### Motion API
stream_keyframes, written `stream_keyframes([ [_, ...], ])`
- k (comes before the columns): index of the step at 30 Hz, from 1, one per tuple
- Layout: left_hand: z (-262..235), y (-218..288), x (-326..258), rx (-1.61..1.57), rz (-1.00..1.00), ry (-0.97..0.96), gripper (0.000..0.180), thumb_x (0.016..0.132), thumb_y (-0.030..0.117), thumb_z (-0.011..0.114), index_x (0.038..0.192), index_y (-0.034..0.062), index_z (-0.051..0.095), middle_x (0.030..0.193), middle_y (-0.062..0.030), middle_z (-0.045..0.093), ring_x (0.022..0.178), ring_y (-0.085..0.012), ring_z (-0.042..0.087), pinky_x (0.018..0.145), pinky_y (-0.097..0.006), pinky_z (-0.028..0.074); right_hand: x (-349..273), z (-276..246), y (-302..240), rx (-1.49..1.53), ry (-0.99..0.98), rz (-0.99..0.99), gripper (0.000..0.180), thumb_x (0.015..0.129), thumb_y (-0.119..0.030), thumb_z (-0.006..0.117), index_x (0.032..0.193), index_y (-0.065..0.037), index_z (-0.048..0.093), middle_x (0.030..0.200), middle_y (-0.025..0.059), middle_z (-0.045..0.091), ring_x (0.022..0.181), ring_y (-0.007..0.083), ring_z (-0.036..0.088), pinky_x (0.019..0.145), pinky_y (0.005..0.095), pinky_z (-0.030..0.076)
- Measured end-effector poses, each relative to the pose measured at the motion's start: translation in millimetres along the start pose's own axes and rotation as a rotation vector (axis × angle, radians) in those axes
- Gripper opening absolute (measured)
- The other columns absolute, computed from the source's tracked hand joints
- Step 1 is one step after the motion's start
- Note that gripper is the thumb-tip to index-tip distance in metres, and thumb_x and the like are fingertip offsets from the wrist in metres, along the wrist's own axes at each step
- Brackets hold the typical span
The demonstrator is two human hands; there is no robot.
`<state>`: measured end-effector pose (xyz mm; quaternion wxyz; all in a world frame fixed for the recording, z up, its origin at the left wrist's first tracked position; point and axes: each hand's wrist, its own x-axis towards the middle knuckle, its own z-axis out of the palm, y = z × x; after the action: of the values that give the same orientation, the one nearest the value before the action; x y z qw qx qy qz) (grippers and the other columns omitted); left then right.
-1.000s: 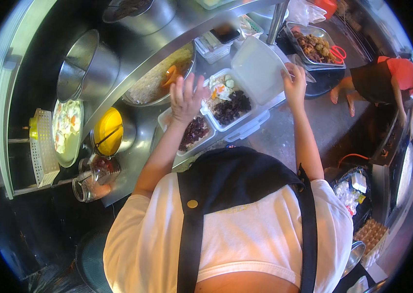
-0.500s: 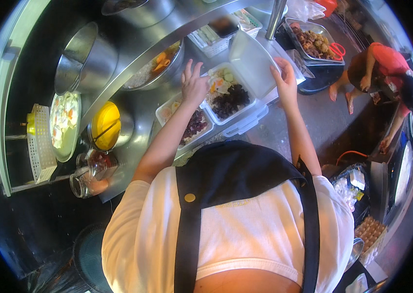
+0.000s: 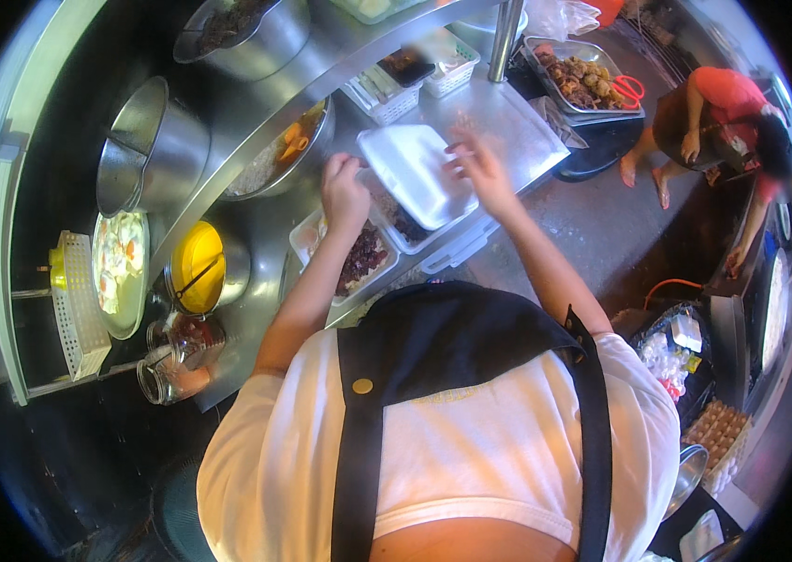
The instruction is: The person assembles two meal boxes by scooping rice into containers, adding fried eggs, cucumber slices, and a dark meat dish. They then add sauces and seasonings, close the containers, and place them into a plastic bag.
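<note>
A translucent white plastic lid (image 3: 412,171) lies tilted over a takeaway food container (image 3: 409,245), covering most of its food. At the lid's left edge is my left hand (image 3: 346,195), fingers loosely bent and apart from one another, with nothing visible in them. My right hand (image 3: 482,173) hovers at the lid's right side, fingers spread and slightly blurred; I cannot tell whether they touch it. Beside the covered container, a second container (image 3: 332,296) holds dark reddish food and stays uncovered, partly behind my left forearm. An attached clear lid flap (image 3: 460,247) hangs at the counter's near edge.
A metal shelf rail (image 3: 270,120) crosses above the counter. Left stand metal pots (image 3: 139,150), a yellow-filled pot (image 3: 199,267), a plate of eggs (image 3: 123,272) and glass jars (image 3: 171,361). A food tray with red scissors (image 3: 579,80) and another person (image 3: 733,122) are at right.
The lid has swung from upright at the right down over the container. My right hand has moved left with it and loosened; my left hand has shifted slightly left, its fingers more bent.
</note>
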<state>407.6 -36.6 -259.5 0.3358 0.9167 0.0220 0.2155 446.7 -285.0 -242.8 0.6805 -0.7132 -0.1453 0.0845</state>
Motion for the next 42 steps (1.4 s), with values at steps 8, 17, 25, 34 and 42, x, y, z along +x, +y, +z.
stream_keyframes([
  [8, 11, 22, -46, 0.113, -0.049, -0.132, 0.047, 0.081, 0.022, 0.067, 0.118, -0.0052, 0.055, 0.128, -0.0229, 0.050, 0.118, -0.0378, 0.049, 0.099, -0.042, 0.040, 1, 53, 34, -1.007, -0.012, -0.054, 0.101, 0.058, -0.063, 0.076, 0.140, -0.018, 0.039, 0.130, 0.0260, 0.047, 0.118, 0.0441, 0.047, 0.095, 0.0479, 0.042],
  [17, 15, 27, -44, -0.026, -0.176, -0.156, 0.055, 0.073, 0.017, 0.074, 0.119, -0.0064, 0.056, 0.129, -0.0207, 0.050, 0.118, -0.0342, 0.050, 0.098, -0.036, 0.043, 60, -8, 46, -0.475, -0.200, 0.782, 0.081, 0.064, -0.054, 0.079, 0.109, 0.010, 0.060, 0.095, 0.0203, 0.064, 0.088, 0.0278, 0.063, 0.079, 0.0355, 0.050],
  [25, -2, 11, -52, -0.281, -0.157, -0.084, 0.048, 0.072, 0.012, 0.076, 0.113, -0.0069, 0.060, 0.125, -0.0155, 0.052, 0.104, -0.0258, 0.059, 0.081, -0.031, 0.052, 47, 8, 18, 0.010, -0.488, 0.581, 0.069, 0.073, -0.041, 0.075, 0.119, 0.006, 0.057, 0.111, 0.0181, 0.062, 0.091, 0.0267, 0.062, 0.078, 0.0361, 0.050],
  [34, -15, 5, -46, -0.719, -0.502, 0.172, 0.031, 0.088, 0.020, 0.064, 0.109, -0.0026, 0.061, 0.107, -0.0085, 0.062, 0.093, -0.0186, 0.060, 0.078, -0.029, 0.050, 18, -4, 6, 0.456, -0.302, 0.634, 0.065, 0.078, -0.033, 0.071, 0.125, 0.006, 0.049, 0.116, 0.0175, 0.059, 0.106, 0.0267, 0.059, 0.088, 0.0375, 0.049],
  [42, 10, 42, -42, -1.998, -0.746, -0.420, 0.042, 0.096, 0.031, 0.044, 0.126, 0.0023, 0.050, 0.120, -0.0132, 0.058, 0.108, -0.0262, 0.058, 0.092, -0.041, 0.048, -3, -29, -41, 0.596, -0.181, 0.500, 0.065, 0.083, -0.037, 0.066, 0.128, 0.005, 0.045, 0.120, 0.0185, 0.056, 0.109, 0.0269, 0.057, 0.092, 0.0370, 0.047],
])
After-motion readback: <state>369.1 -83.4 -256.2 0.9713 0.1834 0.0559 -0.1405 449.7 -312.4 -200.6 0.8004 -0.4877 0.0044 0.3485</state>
